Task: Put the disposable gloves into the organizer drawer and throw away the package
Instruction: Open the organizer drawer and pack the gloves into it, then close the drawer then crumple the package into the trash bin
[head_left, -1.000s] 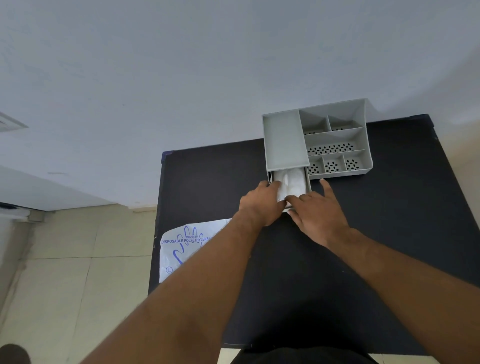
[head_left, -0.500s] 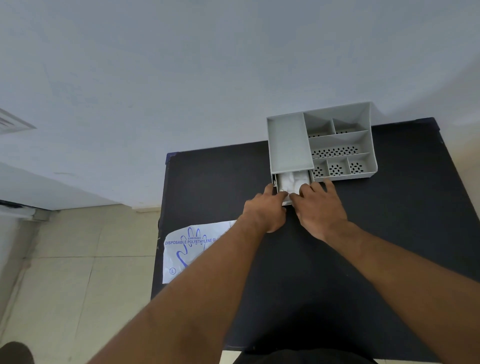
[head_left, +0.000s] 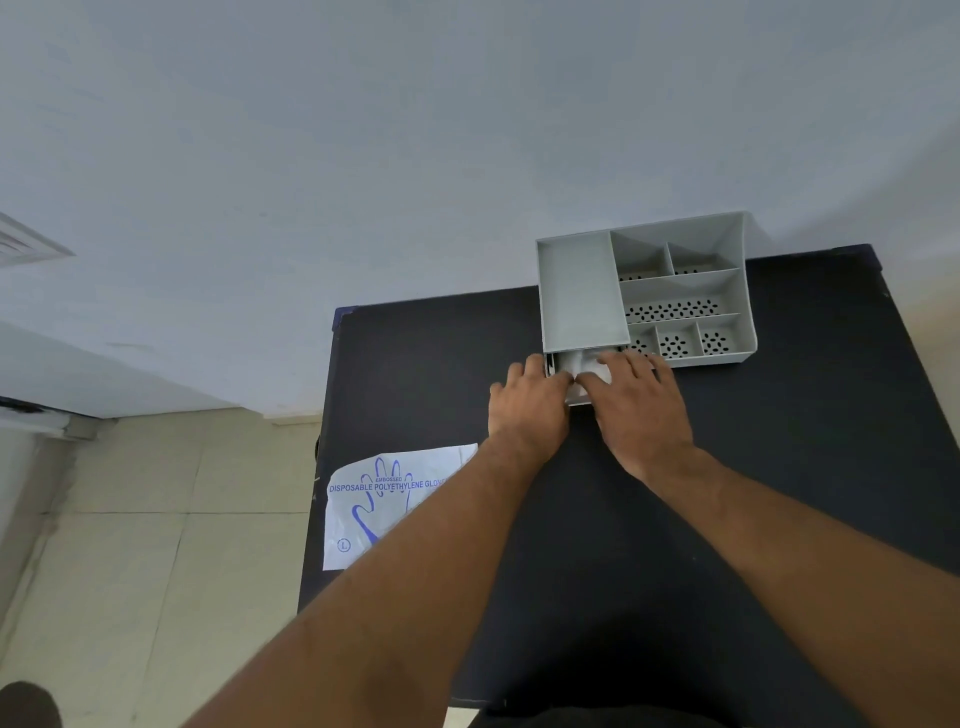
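Observation:
A grey organizer (head_left: 576, 291) with several compartments stands at the back of the black table (head_left: 805, 467). Its drawer (head_left: 580, 399) sticks out a little at the front left, with white disposable gloves (head_left: 582, 359) showing inside. My left hand (head_left: 527, 405) curls around the drawer's left front corner. My right hand (head_left: 641, 410) lies flat with its fingers spread over the gloves and the drawer's right side. The glove package (head_left: 384, 499), white with blue print, lies flat at the table's left edge, partly under my left forearm.
The table stands against a pale wall (head_left: 415, 156). Beige floor tiles (head_left: 156, 519) lie to the left of the table. The organizer's perforated compartments (head_left: 675, 310) hold nothing that I can see.
The drawer has slid further into the organizer, so less of the gloves shows. Both hands have moved forward with it, and the right hand's fingers now cover the gloves.

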